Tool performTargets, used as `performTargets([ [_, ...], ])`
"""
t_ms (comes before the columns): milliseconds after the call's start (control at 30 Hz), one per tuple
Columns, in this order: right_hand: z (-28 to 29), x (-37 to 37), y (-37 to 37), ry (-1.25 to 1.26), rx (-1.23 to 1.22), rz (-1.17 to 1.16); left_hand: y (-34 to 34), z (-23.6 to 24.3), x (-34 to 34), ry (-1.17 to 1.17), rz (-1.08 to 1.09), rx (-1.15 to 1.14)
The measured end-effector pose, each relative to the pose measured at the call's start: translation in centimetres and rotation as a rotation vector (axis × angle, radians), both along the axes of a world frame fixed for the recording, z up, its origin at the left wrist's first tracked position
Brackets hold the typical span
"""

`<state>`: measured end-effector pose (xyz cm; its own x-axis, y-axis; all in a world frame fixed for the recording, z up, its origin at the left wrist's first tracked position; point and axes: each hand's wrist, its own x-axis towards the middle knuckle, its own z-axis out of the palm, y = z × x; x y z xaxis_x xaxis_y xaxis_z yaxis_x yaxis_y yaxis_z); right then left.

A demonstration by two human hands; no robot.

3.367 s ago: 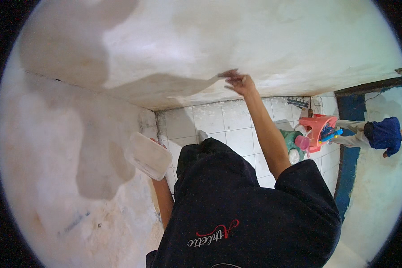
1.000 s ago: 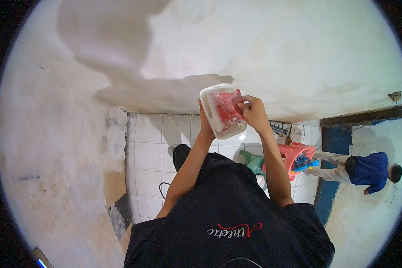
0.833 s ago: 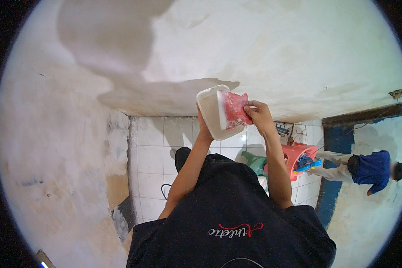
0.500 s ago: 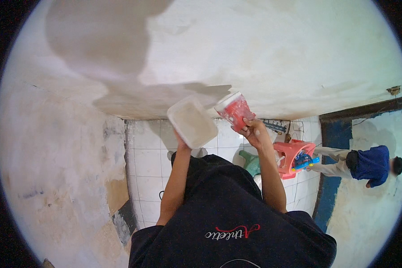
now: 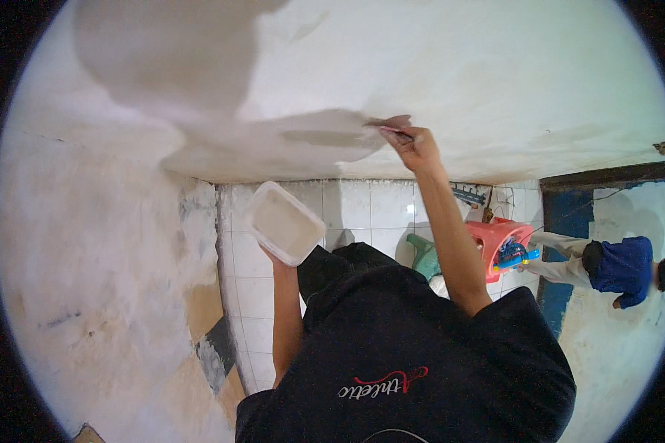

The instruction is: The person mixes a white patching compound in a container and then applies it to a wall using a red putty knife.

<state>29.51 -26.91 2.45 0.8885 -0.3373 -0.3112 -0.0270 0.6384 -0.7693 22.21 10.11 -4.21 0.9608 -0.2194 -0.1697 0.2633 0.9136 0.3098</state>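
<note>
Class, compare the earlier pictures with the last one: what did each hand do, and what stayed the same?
The right hand left the tub, where it had been loading the red scraper, and rose to press it against the wall. The left hand lowered the tub to the left and holds it up from below. Unchanged: both tools remain gripped, and the red stool stands on the tiled floor.

A white tiled floor (image 5: 347,214) lies below both hands. Below and to the right of the right hand (image 5: 418,148), a pink plastic stool (image 5: 499,244) stands on the tiles with a green stool (image 5: 423,255) just beside it. Further right, another person (image 5: 606,264) is on the floor.
</note>
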Motion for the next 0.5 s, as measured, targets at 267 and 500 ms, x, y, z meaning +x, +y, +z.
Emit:
performTargets([
  [267,6.6,-7.0,3.7,0.089,0.292,-0.149,5.8,-3.3,-4.4,0.127,0.122,-0.019],
  [500,-15.0,-2.1,4.7,0.299,0.328,-0.054,8.3,-0.2,-4.6,0.325,0.272,0.294],
])
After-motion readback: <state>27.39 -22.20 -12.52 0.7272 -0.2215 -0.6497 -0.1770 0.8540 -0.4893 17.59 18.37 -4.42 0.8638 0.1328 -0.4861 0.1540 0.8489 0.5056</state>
